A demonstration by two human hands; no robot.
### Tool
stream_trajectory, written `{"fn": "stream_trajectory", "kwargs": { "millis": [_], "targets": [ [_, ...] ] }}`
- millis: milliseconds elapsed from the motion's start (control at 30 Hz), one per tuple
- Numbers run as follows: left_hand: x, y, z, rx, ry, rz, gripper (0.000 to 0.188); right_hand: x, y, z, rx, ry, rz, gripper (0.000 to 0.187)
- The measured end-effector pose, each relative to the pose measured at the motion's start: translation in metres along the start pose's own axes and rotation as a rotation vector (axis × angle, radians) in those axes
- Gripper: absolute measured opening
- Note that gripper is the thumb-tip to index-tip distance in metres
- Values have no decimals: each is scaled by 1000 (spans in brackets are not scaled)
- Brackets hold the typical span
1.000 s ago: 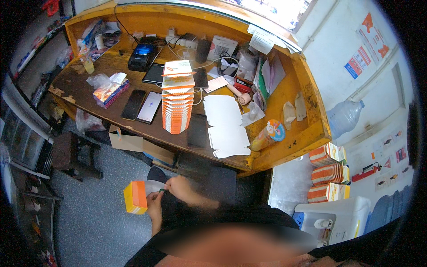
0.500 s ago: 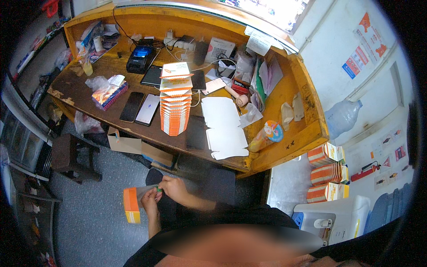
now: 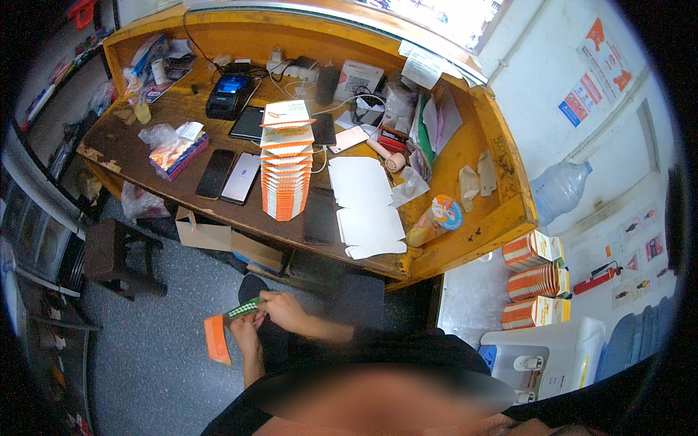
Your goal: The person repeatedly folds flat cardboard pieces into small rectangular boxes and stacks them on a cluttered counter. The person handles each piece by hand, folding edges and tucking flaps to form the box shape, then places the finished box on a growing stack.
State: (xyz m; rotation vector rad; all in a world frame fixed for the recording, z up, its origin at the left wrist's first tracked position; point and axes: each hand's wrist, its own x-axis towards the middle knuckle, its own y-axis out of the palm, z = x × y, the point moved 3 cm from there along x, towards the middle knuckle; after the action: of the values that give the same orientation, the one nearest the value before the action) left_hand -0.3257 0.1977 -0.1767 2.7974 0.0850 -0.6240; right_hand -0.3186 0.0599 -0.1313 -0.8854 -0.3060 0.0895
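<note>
My left hand (image 3: 243, 333) grips a small orange carton (image 3: 216, 339) low in front of me, over the grey floor. My right hand (image 3: 281, 308) pinches a green strip (image 3: 242, 309), one end of which lies at the carton's top. Both hands are close together below the front edge of the wooden desk (image 3: 502, 218). On the desk a tall stack of orange-and-white folded cartons (image 3: 285, 171) stands, with flat white carton blanks (image 3: 367, 207) to its right.
Two phones (image 3: 229, 174), a tablet (image 3: 249, 123) and a small black printer (image 3: 229, 94) lie on the desk. A dark stool (image 3: 116, 254) and a cardboard box (image 3: 218, 236) sit at the left. Stacks of orange cartons (image 3: 534, 280) and a water bottle (image 3: 560, 189) are right.
The orange carton has dropped lower and turned edge-on in my left hand. A green strip now shows in my right hand at the carton's top.
</note>
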Motion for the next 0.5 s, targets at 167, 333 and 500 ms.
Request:
{"fn": "stream_trajectory", "kwargs": {
  "millis": [167,333,500],
  "targets": [
    [4,0,-4,-83,75,-12,12,4,-14,7,43,4,-56,11],
    [4,1,-7,-11,78,-14,12,7,-14,18,-114,-130,-119,13],
    [-3,17,-25,-331,166,48,15,11,-12,14,44,-159,-8,22]
  ]
}}
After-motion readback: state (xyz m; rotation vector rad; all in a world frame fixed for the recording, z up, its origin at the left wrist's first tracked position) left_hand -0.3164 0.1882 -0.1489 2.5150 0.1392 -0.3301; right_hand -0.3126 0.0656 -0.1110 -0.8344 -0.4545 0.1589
